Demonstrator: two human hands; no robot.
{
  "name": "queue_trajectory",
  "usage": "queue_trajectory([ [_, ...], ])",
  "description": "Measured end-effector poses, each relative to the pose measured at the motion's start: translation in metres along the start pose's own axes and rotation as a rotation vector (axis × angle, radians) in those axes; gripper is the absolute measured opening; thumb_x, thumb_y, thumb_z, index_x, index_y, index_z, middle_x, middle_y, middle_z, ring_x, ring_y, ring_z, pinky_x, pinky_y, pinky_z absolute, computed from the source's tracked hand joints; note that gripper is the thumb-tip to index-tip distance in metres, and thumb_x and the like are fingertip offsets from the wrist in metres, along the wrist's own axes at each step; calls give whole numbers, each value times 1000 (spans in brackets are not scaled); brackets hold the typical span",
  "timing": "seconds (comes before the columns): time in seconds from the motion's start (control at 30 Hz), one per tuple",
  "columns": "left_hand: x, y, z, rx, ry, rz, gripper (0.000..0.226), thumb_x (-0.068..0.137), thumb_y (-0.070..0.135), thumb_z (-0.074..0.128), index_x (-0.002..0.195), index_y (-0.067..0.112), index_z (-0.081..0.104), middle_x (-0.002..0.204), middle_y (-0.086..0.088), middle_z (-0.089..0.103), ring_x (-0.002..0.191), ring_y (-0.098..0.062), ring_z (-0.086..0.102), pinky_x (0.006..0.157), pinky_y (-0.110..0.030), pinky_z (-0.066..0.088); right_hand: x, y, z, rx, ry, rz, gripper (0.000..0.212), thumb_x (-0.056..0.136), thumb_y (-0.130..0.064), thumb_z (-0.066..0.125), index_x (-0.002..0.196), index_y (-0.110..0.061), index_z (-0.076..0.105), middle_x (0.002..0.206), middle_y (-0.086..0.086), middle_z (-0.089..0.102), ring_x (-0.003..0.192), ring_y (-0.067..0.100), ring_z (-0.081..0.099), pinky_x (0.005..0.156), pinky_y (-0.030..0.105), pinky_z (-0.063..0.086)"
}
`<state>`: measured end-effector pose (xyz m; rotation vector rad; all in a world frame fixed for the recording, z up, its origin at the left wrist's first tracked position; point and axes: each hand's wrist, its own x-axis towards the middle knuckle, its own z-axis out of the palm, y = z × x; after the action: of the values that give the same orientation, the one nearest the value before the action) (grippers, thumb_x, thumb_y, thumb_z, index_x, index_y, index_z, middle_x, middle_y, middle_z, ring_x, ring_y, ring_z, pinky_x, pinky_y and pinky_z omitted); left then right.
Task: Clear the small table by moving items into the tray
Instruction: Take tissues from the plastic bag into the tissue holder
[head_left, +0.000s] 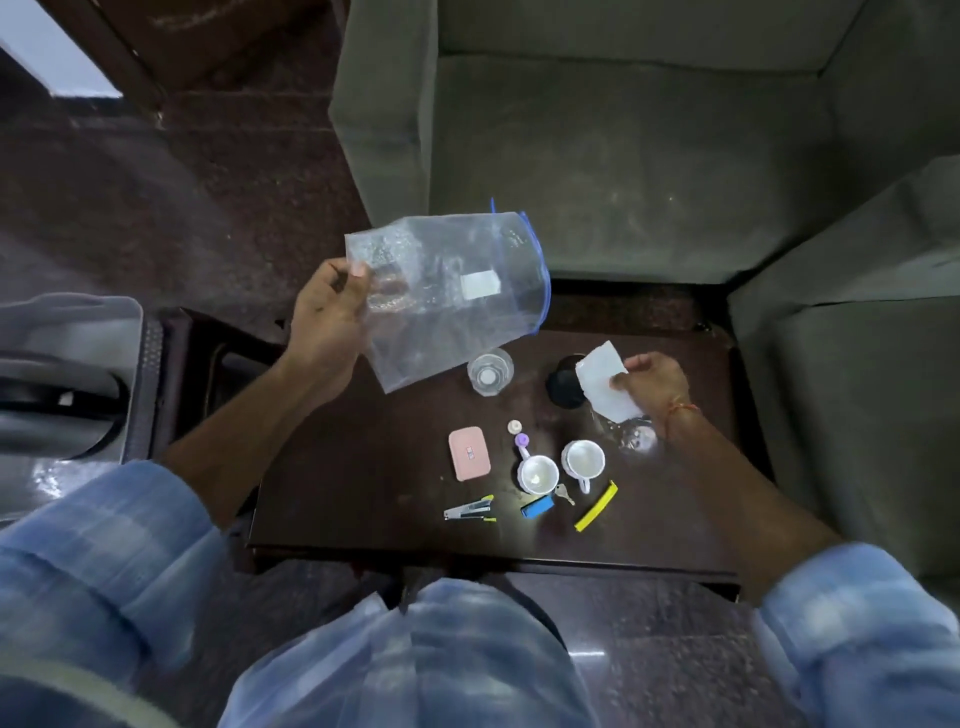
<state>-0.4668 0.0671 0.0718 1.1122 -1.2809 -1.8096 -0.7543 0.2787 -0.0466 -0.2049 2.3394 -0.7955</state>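
Left hand (324, 312) up above the dark small table (363, 467), pinching a clear zip bag (447, 291) with a blue seal edge. Right hand (649, 382) grips a white folded paper (602, 387) just beside a black round lid (563, 382). Below: a glass (490, 372), two white cups (537, 474) (584, 461) side by side, pink case (469, 452), stapler (470, 509), blue lighter (537, 506), key (563, 492), yellow clip (596, 506). Grey tray (72, 332) sits far left.

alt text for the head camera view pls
A person's left hand holds up a clear zip plastic bag while the right hand holds a white paper scrap over a dark wooden table with two white cups, glasses and small items.
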Motion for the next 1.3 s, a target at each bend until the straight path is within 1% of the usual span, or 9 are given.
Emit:
queue_trajectory([
  [0.1, -6, -2, -5, -12, 18, -21, 15, 104, 23, 44, 95, 16, 54, 93, -1, 74, 86, -14, 71, 70, -32, 58, 29, 0, 16, -99, -23, -30, 15, 73, -10, 71, 82, -21, 71, 101, 7, 74, 92, 23, 68, 90, 36, 56],
  [0.23, -14, -3, -13, -7, 55, -19, 16, 104, 23, 45, 94, 16, 56, 91, 2, 74, 85, -13, 71, 70, -32, 59, 59, -2, 33, -149, -23, -58, 21, 78, -5, 66, 96, -9, 76, 108, 11, 73, 105, 28, 67, 98, 33, 51],
  [0.47, -20, -10, -25, 15, 103, -31, 15, 102, 26, 48, 95, 18, 59, 99, 2, 72, 92, -15, 69, 75, -36, 58, 91, -11, 56, -488, -92, -125, 31, 93, -16, 48, 109, -1, 71, 118, 20, 68, 115, 37, 61, 96, 35, 47],
  [0.57, -24, -13, -27, 27, 91, -39, 15, 102, 26, 48, 94, 18, 58, 101, 1, 70, 93, -17, 68, 78, -39, 58, 100, -10, 69, -654, -171, -149, 33, 92, -17, 53, 115, 4, 65, 124, 24, 63, 119, 39, 57, 97, 40, 47],
  [0.77, -39, -16, -29, 15, 72, -62, 16, 103, 25, 46, 96, 15, 56, 99, 0, 69, 91, -16, 68, 77, -36, 58, 101, -7, 86, -741, -122, -228, 41, 80, -12, 72, 117, 2, 63, 126, 28, 59, 117, 44, 58, 95, 45, 50],
  [0.9, -49, -17, -29, 6, 66, -80, 16, 102, 26, 46, 96, 15, 56, 100, 0, 69, 92, -17, 68, 78, -38, 58, 94, -1, 83, -683, -29, -249, 51, 79, -11, 73, 123, 6, 52, 127, 31, 56, 117, 47, 56, 96, 47, 49],
  [1.03, -56, -16, -29, -20, 53, -81, 16, 102, 26, 47, 97, 14, 56, 100, 0, 70, 92, -17, 69, 75, -36, 58, 85, 10, 68, -580, 21, -240, 44, 82, -11, 69, 120, 7, 54, 122, 30, 58, 112, 45, 59, 93, 47, 51],
  [1.2, -64, -13, -21, -56, 63, -75, 16, 101, 26, 47, 98, 15, 58, 101, -2, 71, 94, -17, 69, 76, -34, 58, 37, 9, 41, -245, 115, -222, 45, 82, -19, 70, 121, 1, 58, 117, 22, 66, 112, 35, 62, 95, 34, 46],
  [1.3, -69, -6, -15, -118, 57, -95, 20, 102, 27, 46, 102, 10, 58, 110, -8, 70, 101, -22, 68, 79, -39, 58, -29, -1, 27, -18, 150, -150, 30, 83, -23, 65, 110, -9, 66, 103, 11, 72, 102, 30, 66, 91, 33, 50],
])
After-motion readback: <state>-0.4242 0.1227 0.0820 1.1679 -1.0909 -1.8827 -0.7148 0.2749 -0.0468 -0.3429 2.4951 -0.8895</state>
